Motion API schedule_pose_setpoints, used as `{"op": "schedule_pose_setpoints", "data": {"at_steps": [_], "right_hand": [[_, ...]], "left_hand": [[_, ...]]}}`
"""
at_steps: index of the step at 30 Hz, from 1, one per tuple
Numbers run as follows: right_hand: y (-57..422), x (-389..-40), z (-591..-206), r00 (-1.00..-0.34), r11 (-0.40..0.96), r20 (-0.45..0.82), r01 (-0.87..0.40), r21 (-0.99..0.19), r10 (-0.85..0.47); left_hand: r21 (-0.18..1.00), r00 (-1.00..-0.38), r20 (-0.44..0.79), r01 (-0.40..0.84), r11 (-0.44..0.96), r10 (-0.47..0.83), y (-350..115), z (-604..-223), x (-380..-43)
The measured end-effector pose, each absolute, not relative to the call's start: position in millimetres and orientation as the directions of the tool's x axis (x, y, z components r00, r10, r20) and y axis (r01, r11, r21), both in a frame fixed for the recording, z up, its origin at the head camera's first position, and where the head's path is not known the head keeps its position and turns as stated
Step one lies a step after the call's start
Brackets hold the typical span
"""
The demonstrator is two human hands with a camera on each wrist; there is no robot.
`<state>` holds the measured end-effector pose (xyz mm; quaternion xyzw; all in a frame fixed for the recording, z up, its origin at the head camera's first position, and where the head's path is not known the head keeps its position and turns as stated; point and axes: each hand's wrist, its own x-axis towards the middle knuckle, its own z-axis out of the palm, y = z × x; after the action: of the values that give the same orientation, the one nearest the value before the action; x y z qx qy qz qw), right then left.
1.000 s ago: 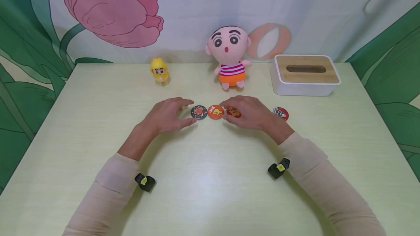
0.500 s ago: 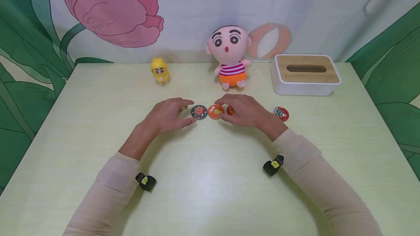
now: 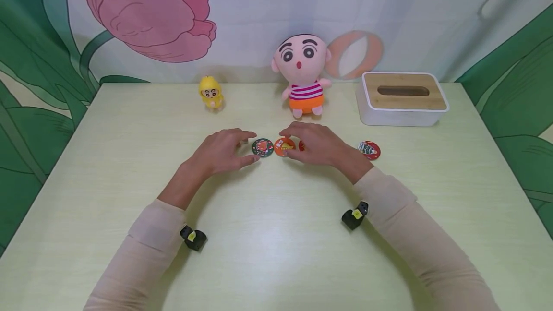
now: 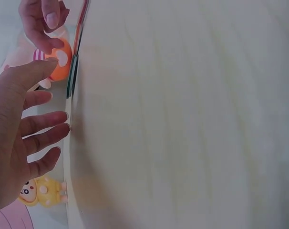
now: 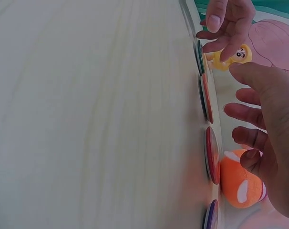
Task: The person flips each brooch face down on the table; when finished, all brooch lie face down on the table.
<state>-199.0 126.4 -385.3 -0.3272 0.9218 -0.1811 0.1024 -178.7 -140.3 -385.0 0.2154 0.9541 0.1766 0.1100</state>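
Note:
In the head view a green round badge (image 3: 262, 148) and an orange round badge (image 3: 278, 149) lie edge to edge on the table. My left hand (image 3: 222, 151) is beside the green one, thumb and fingers spread around its left side, holding nothing. Over the orange badge hovers my right hand (image 3: 317, 144), its fingers loosely bent and nothing between them. A red badge (image 5: 211, 155) shows in the right wrist view; from the head, my right hand mostly covers it. Farther right, partly behind the right wrist, lies a red-rimmed badge (image 3: 370, 150) with a black-and-white print.
Along the back of the pale table (image 3: 268, 234) stand a small yellow-hooded figurine (image 3: 210, 93), a plush doll (image 3: 304, 76) in orange shorts, and a white tissue box (image 3: 402, 117) with a wooden lid. A printed curtain (image 3: 255, 13) hangs behind.
My right hand has shifted left, from beside the orange badge to over it, covering more of the red badge. The left hand and the badges have stayed in place.

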Motion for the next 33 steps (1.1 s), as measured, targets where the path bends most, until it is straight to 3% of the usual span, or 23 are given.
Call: {"op": "schedule_pose_setpoints", "data": {"at_steps": [33], "right_hand": [[108, -206, -390, -0.755, 0.723, -0.118, -0.554, -0.412, -0.645]], "left_hand": [[0.466, -0.887, -0.169, 0.312, 0.828, 0.429, -133, -387, -189]]}}
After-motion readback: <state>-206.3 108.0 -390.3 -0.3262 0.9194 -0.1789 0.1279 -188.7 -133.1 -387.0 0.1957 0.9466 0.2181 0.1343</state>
